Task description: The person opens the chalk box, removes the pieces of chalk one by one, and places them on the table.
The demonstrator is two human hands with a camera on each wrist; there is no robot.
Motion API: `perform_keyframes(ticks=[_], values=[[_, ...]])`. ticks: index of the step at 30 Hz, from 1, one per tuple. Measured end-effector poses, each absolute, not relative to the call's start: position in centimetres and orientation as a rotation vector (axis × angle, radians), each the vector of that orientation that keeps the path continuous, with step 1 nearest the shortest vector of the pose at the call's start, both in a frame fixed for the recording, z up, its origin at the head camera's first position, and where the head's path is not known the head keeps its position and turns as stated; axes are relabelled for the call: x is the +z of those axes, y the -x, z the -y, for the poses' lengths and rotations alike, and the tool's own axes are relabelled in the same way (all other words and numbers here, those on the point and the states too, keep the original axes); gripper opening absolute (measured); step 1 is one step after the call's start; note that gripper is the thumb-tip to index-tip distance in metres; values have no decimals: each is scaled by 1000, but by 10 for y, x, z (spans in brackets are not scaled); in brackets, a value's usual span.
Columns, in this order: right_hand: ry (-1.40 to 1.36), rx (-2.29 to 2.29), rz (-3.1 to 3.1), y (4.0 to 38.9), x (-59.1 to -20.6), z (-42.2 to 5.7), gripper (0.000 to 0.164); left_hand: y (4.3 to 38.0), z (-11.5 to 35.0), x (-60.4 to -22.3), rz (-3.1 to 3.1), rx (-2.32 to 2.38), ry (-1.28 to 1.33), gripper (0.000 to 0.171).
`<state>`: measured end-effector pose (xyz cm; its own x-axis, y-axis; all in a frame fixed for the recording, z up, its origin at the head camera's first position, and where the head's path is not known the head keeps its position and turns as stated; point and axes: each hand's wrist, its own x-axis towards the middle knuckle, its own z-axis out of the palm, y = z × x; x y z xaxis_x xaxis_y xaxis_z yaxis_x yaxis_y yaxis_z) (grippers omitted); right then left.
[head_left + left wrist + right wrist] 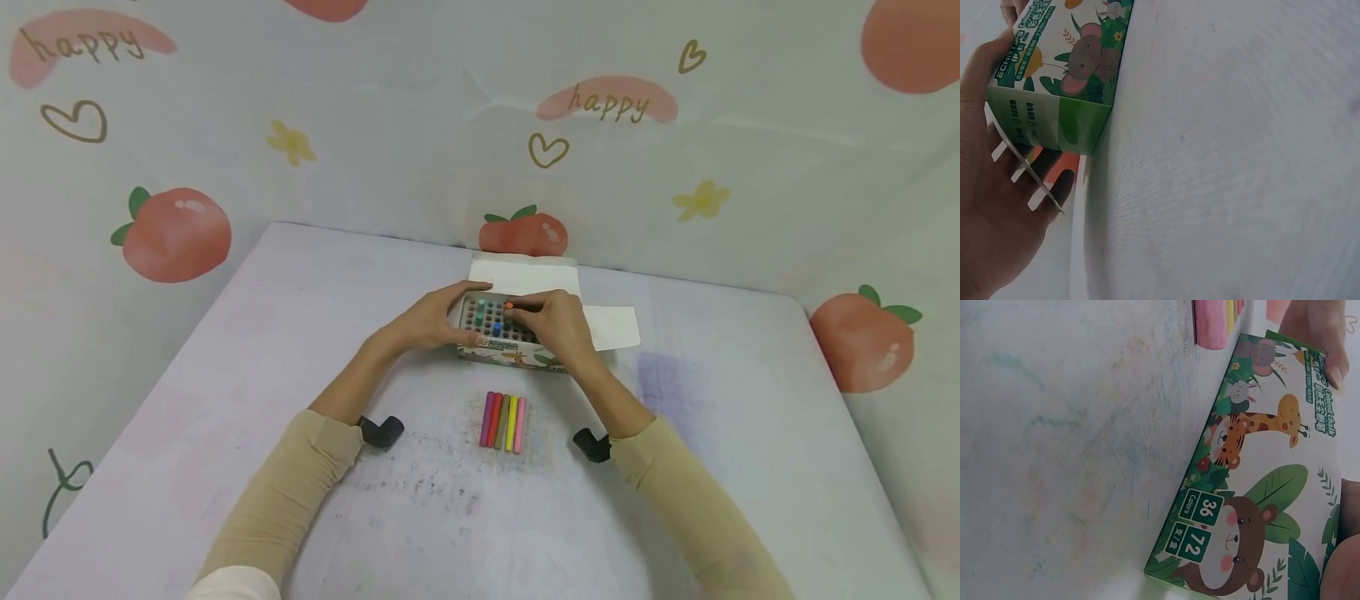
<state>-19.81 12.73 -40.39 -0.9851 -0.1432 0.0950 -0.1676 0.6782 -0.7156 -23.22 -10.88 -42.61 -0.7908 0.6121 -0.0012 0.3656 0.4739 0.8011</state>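
While the left hand (431, 320) clamps the chalk box (498, 357), the nearer right hand (559, 322) pinches an orange chalk stick (509, 306) at its left, seemingly upright, the box beneath

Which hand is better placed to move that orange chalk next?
Probably the right hand: its fingertips pinch the orange chalk, while the left hand is busy holding the box.
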Motion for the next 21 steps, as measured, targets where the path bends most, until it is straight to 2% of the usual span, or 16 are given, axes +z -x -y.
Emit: perform_keyframes(ticks=[21], values=[[-357,1543,2444,188,-405,-129,19,232,108,-425,-2412,1240,-828,82]])
